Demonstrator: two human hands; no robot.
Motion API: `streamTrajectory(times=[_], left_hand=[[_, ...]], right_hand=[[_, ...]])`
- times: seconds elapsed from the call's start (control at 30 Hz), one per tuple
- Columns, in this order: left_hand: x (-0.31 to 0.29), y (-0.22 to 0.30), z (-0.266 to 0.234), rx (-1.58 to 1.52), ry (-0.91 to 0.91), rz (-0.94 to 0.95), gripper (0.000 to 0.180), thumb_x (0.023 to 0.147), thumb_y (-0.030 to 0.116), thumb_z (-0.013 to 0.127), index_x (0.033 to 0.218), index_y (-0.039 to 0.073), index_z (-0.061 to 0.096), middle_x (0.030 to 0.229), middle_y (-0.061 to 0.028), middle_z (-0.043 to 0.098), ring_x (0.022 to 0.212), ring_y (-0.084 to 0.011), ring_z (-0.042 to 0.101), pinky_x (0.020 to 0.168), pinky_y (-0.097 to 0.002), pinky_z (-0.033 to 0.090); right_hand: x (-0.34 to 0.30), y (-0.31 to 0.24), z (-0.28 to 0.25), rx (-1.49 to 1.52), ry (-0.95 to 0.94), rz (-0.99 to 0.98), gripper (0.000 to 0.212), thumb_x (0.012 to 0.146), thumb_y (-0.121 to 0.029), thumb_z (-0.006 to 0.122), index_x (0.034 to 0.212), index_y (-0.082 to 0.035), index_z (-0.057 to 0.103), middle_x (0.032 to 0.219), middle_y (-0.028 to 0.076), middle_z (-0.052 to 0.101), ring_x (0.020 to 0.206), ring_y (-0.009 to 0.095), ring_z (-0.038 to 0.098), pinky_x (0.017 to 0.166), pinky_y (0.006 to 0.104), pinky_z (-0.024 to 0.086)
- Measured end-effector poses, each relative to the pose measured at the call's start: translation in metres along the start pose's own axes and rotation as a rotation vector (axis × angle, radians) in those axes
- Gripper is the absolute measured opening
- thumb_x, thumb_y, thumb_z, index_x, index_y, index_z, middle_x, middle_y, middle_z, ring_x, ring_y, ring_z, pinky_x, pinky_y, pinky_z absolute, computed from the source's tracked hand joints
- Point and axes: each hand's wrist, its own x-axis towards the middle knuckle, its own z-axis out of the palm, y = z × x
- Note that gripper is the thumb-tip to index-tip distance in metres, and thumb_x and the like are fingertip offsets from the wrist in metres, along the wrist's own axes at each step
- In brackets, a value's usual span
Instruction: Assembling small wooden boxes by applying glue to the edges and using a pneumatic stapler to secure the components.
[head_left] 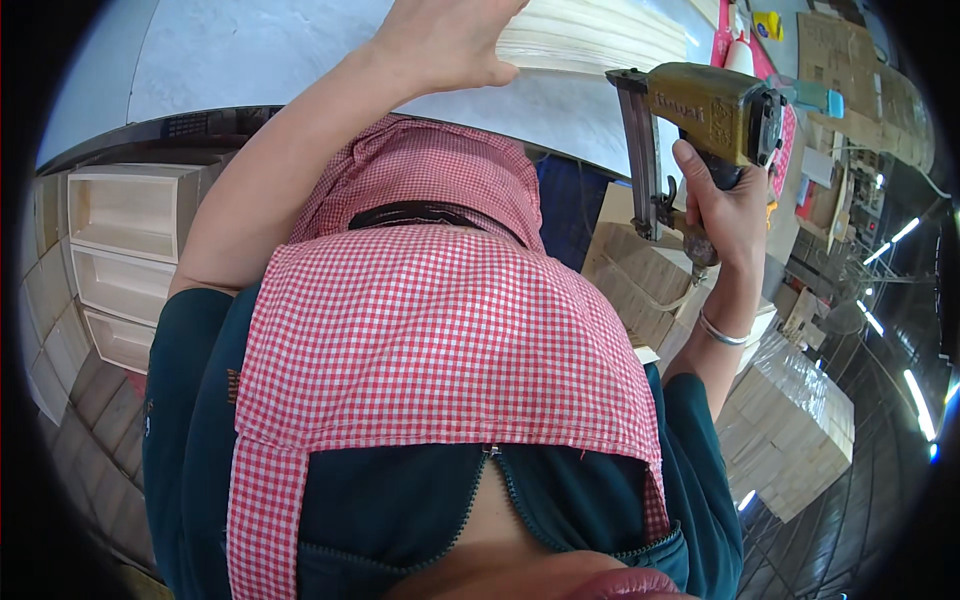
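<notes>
My right hand (728,215) is wrapped round the handle of a nail gun (705,100), a pneumatic one with a brownish-gold body and a dark metal magazine. The gun is raised beside the table edge, its nose off to the left. My left hand (445,45) reaches over the white table (270,55), thumb spread away from the fingers. Its fingertips are cut off by the top of the picture. Just right of that hand lie pale wooden slats (600,35), side by side on the table; whether the fingers touch them cannot be seen.
An air hose (665,300) hangs from the nail gun. Open wooden boxes (125,215) are stacked at the left. Wrapped wooden blocks (790,420) stand at the lower right. A white bottle (740,55) and cardboard boxes (850,75) are beyond the gun.
</notes>
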Motion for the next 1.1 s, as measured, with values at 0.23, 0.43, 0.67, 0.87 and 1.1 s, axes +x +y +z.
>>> streamTrajectory(times=[0.23, 0.43, 0.67, 0.87, 1.1], left_hand=[[0.01, 0.009, 0.0, 0.062, 0.021, -0.013, 0.045, 0.064, 0.027, 0.079, 0.096, 0.004, 0.057, 0.102, -0.0173, 0.057, 0.099, -0.0341, 0.055, 0.09, -0.0434, 0.045], [0.019, 0.023, -0.004, 0.036, -0.053, -0.085, 0.044, 0.065, 0.027, 0.077, 0.096, 0.004, 0.057, 0.104, -0.0171, 0.056, 0.1, -0.0331, 0.054, 0.092, -0.0432, 0.043], [0.016, 0.018, -0.001, -0.013, -0.055, -0.088, 0.044, 0.065, 0.028, 0.077, 0.097, 0.004, 0.057, 0.106, -0.0175, 0.055, 0.102, -0.0326, 0.052, 0.094, -0.0435, 0.041], [0.015, 0.015, -0.001, -0.017, -0.073, -0.101, 0.045, 0.066, 0.03, 0.077, 0.097, 0.004, 0.057, 0.106, -0.0176, 0.055, 0.102, -0.0325, 0.052, 0.094, -0.0436, 0.041], [0.007, 0.01, -0.004, -0.012, -0.094, -0.102, 0.047, 0.067, 0.032, 0.077, 0.098, 0.004, 0.057, 0.107, -0.0177, 0.055, 0.104, -0.0324, 0.051, 0.095, -0.0437, 0.04]], right_hand=[[0.001, 0.005, -0.001, 0.021, -0.001, 0.075, 0.027, 0.088, -0.023, 0.08, 0.08, 0.0, 0.067, 0.052, 0.001, 0.055, 0.038, 0.009, 0.045, 0.036, 0.0228, 0.034], [-0.001, 0.011, -0.001, 0.113, 0.053, 0.092, 0.025, 0.089, -0.021, 0.078, 0.081, 0.0, 0.068, 0.053, 0.001, 0.056, 0.038, 0.008, 0.045, 0.036, 0.0224, 0.034], [-0.003, 0.0, 0.002, 0.101, 0.055, 0.076, 0.022, 0.091, -0.019, 0.076, 0.082, 0.0, 0.068, 0.053, 0.001, 0.056, 0.037, 0.008, 0.044, 0.035, 0.0219, 0.033], [-0.002, -0.002, 0.003, 0.066, 0.03, 0.097, 0.021, 0.091, -0.018, 0.076, 0.084, 0.0, 0.068, 0.052, 0.0, 0.055, 0.037, 0.008, 0.044, 0.035, 0.0218, 0.033], [-0.012, -0.003, 0.018, 0.132, 0.08, 0.101, 0.02, 0.091, -0.018, 0.075, 0.085, 0.0, 0.067, 0.052, 0.0, 0.055, 0.037, 0.008, 0.044, 0.035, 0.0217, 0.033]])
